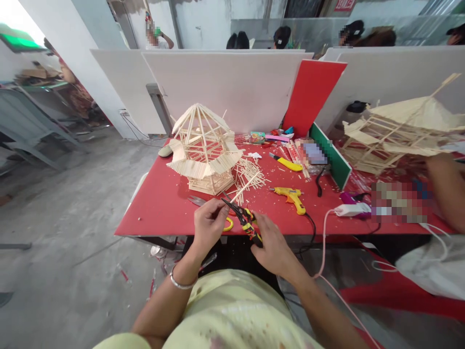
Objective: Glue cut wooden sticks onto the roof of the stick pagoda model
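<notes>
On my feed I find the right hand (271,243) curled around pliers (244,218), the left hand (209,222) bunched near their tips, its hold indeterminable.

The right hand (271,242) grips the pliers with black-and-yellow handles (250,230) above the near edge of the red desk (152,213). The left hand (209,222) is positioned at the pliers' tip; its exact hold is hidden. A pale, slender wooden stick (245,188) extends obliquely from the jaw area. Left of centre stands a tiered, pavilion-shaped wooden-stick model (221,167), upright, with loose pale sticks (250,174) beside it. Further right lie a yellow-bodied utility knife (288,163) and a yellow pistol-shaped glue gun (292,196).
</notes>
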{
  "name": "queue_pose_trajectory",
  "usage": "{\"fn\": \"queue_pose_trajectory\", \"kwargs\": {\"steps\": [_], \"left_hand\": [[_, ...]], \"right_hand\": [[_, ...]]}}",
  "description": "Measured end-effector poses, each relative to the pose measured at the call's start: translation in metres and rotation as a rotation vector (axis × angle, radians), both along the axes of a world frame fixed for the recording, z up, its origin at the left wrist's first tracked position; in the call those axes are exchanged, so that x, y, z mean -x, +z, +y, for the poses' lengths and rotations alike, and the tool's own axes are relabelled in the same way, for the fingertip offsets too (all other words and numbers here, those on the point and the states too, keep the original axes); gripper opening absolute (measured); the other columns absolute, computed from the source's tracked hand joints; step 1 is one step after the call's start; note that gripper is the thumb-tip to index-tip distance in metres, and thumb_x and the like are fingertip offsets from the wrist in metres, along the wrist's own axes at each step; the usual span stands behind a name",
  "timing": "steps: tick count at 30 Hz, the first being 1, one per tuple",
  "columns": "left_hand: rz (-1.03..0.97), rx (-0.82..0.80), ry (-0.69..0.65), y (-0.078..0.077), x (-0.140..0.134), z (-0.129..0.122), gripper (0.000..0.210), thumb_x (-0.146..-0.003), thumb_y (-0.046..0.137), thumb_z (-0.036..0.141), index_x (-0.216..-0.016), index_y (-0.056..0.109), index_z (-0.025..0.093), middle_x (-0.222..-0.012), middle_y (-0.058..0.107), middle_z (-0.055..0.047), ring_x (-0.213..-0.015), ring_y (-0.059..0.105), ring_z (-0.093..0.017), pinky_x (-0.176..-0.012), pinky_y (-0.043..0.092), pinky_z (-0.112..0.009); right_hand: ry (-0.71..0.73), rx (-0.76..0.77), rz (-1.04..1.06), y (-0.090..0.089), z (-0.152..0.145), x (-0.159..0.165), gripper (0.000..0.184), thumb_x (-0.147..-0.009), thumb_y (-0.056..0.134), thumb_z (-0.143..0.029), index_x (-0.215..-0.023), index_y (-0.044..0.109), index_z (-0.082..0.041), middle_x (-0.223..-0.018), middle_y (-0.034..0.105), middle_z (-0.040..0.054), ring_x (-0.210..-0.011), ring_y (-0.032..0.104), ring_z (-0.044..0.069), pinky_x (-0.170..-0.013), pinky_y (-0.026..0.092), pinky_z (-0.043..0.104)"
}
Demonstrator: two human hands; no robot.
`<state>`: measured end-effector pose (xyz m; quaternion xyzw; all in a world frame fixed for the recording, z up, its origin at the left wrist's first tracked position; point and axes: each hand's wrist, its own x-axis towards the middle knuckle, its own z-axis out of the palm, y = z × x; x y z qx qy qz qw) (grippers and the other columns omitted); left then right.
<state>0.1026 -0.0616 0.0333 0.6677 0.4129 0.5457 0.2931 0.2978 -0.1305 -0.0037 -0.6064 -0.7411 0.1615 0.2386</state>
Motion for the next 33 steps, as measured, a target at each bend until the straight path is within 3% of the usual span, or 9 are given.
{"fn": "queue_pose_trajectory", "kwargs": {"steps": [6,12,18,26,33], "left_hand": [[0.162,-0.152,0.004,0.01,0.002,-0.005,0.012,-0.088,0.059,0.015,-0.079,0.066,0.017,-0.068,0.059,-0.001,-0.059,0.05,-0.012,-0.057,0.039,-0.024],[0.167,-0.253,-0.032,0.009,0.002,-0.004,0.013,-0.089,0.058,0.012,-0.083,0.069,0.017,-0.076,0.066,-0.004,-0.066,0.059,-0.013,-0.063,0.045,-0.023],[0.123,0.009,-0.128,0.012,0.008,-0.002,0.024,-0.091,0.057,0.022,-0.069,0.064,0.017,-0.06,0.055,0.0,-0.057,0.049,-0.012,-0.057,0.039,-0.024],[0.048,0.128,-0.16,0.012,0.008,-0.006,0.026,-0.089,0.058,0.027,-0.067,0.067,0.016,-0.061,0.056,-0.001,-0.059,0.05,-0.013,-0.057,0.039,-0.024],[0.043,0.161,-0.12,0.011,0.011,0.0,0.019,-0.089,0.059,0.028,-0.081,0.072,0.016,-0.07,0.064,-0.002,-0.063,0.054,-0.014,-0.06,0.043,-0.023]], "right_hand": [[-0.014,-0.03,0.057,-0.007,-0.003,0.002,0.076,-0.073,0.053,-0.021,-0.147,0.035,-0.012,-0.142,0.05,0.0182,-0.133,0.045,0.033,-0.11,0.038,0.055],[-0.021,-0.035,0.114,-0.015,-0.001,-0.001,0.073,-0.073,0.052,-0.02,-0.145,0.038,-0.015,-0.139,0.053,0.0159,-0.13,0.048,0.031,-0.109,0.04,0.052],[0.039,0.012,0.102,-0.02,-0.001,-0.008,0.081,-0.074,0.052,-0.02,-0.151,0.028,-0.015,-0.15,0.041,0.017,-0.143,0.033,0.031,-0.115,0.032,0.056],[-0.005,0.012,0.065,-0.013,-0.002,-0.006,0.073,-0.072,0.052,-0.017,-0.144,0.04,-0.014,-0.137,0.053,0.0166,-0.129,0.048,0.03,-0.11,0.038,0.052],[0.074,0.164,0.211,-0.021,-0.005,-0.011,0.084,-0.072,0.05,-0.018,-0.153,0.027,-0.015,-0.156,0.035,0.0151,-0.147,0.026,0.032,-0.117,0.026,0.056]]}}
